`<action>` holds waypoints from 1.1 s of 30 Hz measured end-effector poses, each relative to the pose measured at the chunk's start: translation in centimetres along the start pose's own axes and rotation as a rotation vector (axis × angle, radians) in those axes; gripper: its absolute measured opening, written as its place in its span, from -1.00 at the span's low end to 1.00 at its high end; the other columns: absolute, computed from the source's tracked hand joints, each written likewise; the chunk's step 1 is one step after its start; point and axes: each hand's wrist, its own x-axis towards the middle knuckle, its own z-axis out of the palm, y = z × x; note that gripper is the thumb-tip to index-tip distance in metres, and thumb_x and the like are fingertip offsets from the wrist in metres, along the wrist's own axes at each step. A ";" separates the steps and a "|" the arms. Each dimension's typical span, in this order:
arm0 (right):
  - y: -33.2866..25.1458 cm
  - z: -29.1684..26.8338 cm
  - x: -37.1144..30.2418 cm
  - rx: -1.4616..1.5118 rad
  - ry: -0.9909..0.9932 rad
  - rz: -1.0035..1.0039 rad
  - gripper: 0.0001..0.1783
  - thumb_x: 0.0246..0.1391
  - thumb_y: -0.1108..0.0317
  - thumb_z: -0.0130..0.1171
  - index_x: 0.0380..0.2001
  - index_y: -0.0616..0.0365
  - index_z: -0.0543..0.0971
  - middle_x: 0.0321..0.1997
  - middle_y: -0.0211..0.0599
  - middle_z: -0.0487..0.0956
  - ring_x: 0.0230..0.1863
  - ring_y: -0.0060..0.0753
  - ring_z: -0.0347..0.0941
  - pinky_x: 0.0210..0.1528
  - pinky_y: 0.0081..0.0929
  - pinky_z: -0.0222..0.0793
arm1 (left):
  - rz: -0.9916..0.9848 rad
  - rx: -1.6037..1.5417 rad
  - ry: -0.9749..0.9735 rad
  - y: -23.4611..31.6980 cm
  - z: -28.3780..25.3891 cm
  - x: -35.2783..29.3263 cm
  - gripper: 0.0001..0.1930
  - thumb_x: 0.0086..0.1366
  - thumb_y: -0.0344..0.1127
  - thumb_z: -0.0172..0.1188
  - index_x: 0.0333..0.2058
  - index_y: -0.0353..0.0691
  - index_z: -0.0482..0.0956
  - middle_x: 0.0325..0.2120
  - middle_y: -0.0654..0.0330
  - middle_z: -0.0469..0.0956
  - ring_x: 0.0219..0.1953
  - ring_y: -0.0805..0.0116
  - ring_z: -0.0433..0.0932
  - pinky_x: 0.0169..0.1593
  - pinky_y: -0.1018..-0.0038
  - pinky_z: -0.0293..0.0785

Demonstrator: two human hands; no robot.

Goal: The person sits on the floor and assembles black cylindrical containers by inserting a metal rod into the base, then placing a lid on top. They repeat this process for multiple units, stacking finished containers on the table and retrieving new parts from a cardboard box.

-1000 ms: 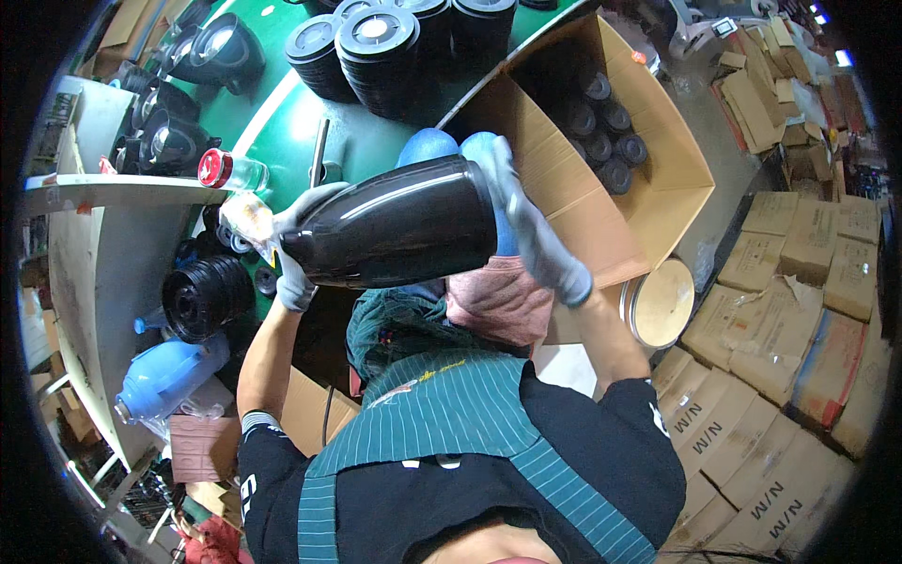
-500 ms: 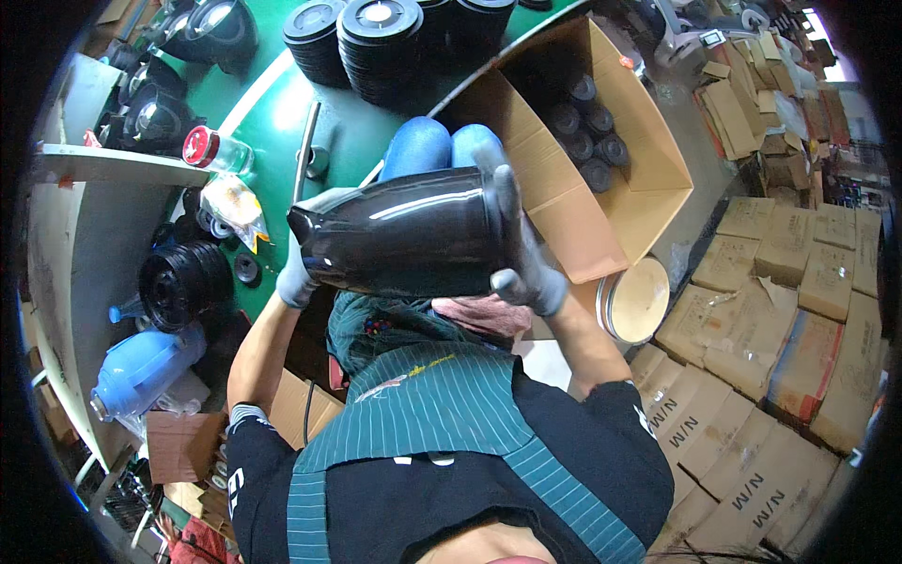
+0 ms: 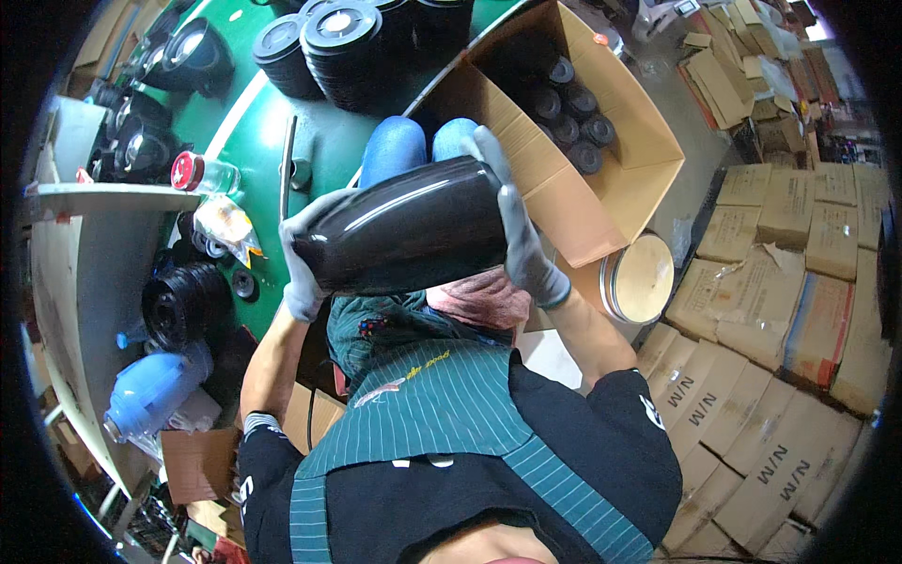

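Over my lap I hold a glossy black tapered container [image 3: 404, 226] lying sideways between both hands, with its narrower end to the left. My left hand [image 3: 306, 256], in a grey glove, grips that narrower end. At the wider right end my right hand [image 3: 522, 230], also gloved in grey, presses against the rim with its fingers pointing up. Whatever is inside the container is hidden from this angle. A pinkish cloth [image 3: 481, 299] lies on my lap just below it.
An open cardboard box [image 3: 648, 179] with several dark cylindrical parts stands to the right. Stacks of black round lids [image 3: 340, 56] sit on the green table [image 3: 254, 155]. A red-lidded jar [image 3: 202, 174] is at the left. A round tub [image 3: 644, 277] and stacked cartons [image 3: 742, 320] are at the right.
The container has turned about its length, so the spout-like notch at its left end no longer shows. My right hand has shifted its grip at the wide end. The whole view has swung slightly.
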 end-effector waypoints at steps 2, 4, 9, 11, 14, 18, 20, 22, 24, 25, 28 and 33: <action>1.6 -1.1 -0.5 0.131 0.041 0.169 -0.29 0.68 0.05 -0.54 0.59 0.34 0.17 0.67 -0.08 0.22 0.70 -0.21 0.02 0.73 -0.31 -0.21 | 0.262 0.311 -0.026 3.3 0.9 0.9 -0.59 0.27 -0.38 0.35 0.09 -0.34 0.73 -0.06 -0.03 0.78 0.00 0.15 0.79 0.14 0.28 0.67; 5.4 -4.5 -0.6 0.280 -0.009 0.272 -0.29 0.68 0.01 -0.48 0.60 0.28 0.20 0.66 -0.11 0.27 0.64 -0.31 0.16 0.70 -0.35 -0.08 | 0.283 0.299 0.026 2.1 3.6 -0.2 -0.59 0.27 -0.38 0.36 0.10 -0.33 0.72 -0.05 -0.05 0.78 0.02 0.10 0.78 0.16 0.26 0.66; 0.6 -7.1 2.8 -0.073 -0.155 0.261 -0.47 0.53 0.14 0.01 0.33 0.29 0.54 0.35 0.02 0.61 0.36 -0.17 0.55 0.48 -0.27 0.34 | 0.431 0.463 -0.201 -3.4 6.8 -3.3 -0.22 0.18 -0.37 0.39 0.41 -0.30 0.41 0.31 -0.10 0.53 0.32 -0.06 0.56 0.39 0.09 0.47; 1.6 -5.4 2.6 -0.390 -0.252 0.079 -0.43 0.39 0.13 0.20 0.30 0.32 0.55 0.30 0.09 0.62 0.30 -0.06 0.59 0.40 -0.24 0.42 | 0.577 0.830 -0.561 -3.4 3.4 -2.0 -0.18 0.09 -0.38 0.42 0.38 -0.29 0.40 0.35 -0.05 0.47 0.35 -0.07 0.48 0.44 0.01 0.37; 4.2 0.2 1.5 -0.545 -0.321 -0.149 -0.38 0.31 0.03 0.30 0.27 0.23 0.58 0.29 0.12 0.61 0.32 0.15 0.54 0.42 -0.10 0.40 | 0.446 0.975 -0.126 -5.9 -1.5 -0.3 -0.21 0.19 -0.30 0.42 0.40 -0.27 0.40 0.31 -0.05 0.49 0.35 -0.13 0.47 0.41 -0.02 0.36; 7.0 1.8 0.8 -0.289 -0.165 -0.031 -0.32 0.36 -0.06 0.26 0.32 0.22 0.55 0.37 0.10 0.56 0.40 0.11 0.48 0.46 -0.11 0.36 | -0.095 1.121 0.425 -14.7 -4.3 4.0 -0.33 0.46 -0.08 0.28 0.44 -0.21 0.38 0.17 -0.12 0.59 0.19 -0.22 0.57 0.27 0.04 0.49; 8.2 1.5 0.9 0.095 -0.011 0.014 -0.14 0.49 -0.30 -0.02 0.51 0.18 0.35 0.49 0.08 0.46 0.51 0.00 0.38 0.54 -0.11 0.24 | -0.239 0.982 0.385 -16.0 -5.1 5.3 -0.34 0.46 -0.06 0.28 0.44 -0.19 0.40 0.17 -0.10 0.62 0.11 -0.17 0.66 0.16 0.09 0.58; 8.4 1.7 1.4 0.347 0.097 0.096 0.07 0.47 -0.49 -0.25 0.65 0.19 0.06 0.62 0.10 0.27 0.60 -0.01 0.26 0.59 -0.04 0.18 | -0.089 0.676 0.327 -15.9 -5.3 6.7 -0.53 0.50 -0.20 0.29 0.32 -0.17 0.59 0.07 -0.08 0.72 0.02 0.02 0.75 0.10 0.19 0.63; 9.3 1.5 2.7 0.405 0.133 0.057 0.10 0.46 -0.51 -0.24 0.66 0.18 -0.01 0.65 0.10 0.21 0.61 0.02 0.23 0.58 0.00 0.18 | -0.008 0.438 0.185 -9.5 -2.7 7.6 -0.54 0.55 -0.31 0.29 0.37 -0.12 0.58 -0.16 0.31 0.76 -0.41 0.67 0.48 -0.30 0.61 0.52; 9.9 1.5 3.8 0.445 0.143 0.037 0.11 0.45 -0.51 -0.23 0.67 0.18 -0.04 0.67 0.10 0.18 0.61 0.04 0.22 0.58 0.02 0.18 | -0.089 0.346 0.092 -5.6 -1.7 7.7 -0.53 0.55 -0.27 0.31 0.36 -0.14 0.58 -0.15 0.33 0.73 -0.39 0.70 0.48 -0.31 0.63 0.51; 10.2 2.2 5.9 0.522 0.093 -0.034 0.17 0.40 -0.57 -0.20 0.69 0.06 -0.19 0.71 0.11 0.05 0.66 0.13 0.11 0.61 0.18 0.11 | 0.061 0.276 -0.198 -0.7 0.3 8.6 -0.51 0.52 -0.26 0.35 0.36 -0.19 0.58 -0.10 0.26 0.76 -0.19 0.64 0.56 -0.10 0.55 0.60; 10.3 1.6 5.4 0.963 0.263 0.210 0.24 0.31 -0.64 -0.15 0.67 0.08 -0.14 0.58 0.25 0.27 0.59 0.16 0.26 0.61 0.20 0.17 | -0.147 0.284 -0.584 3.3 2.5 9.3 -0.58 0.52 -0.29 0.31 0.27 -0.30 0.61 -0.08 0.07 0.79 -0.03 0.53 0.62 0.10 0.39 0.62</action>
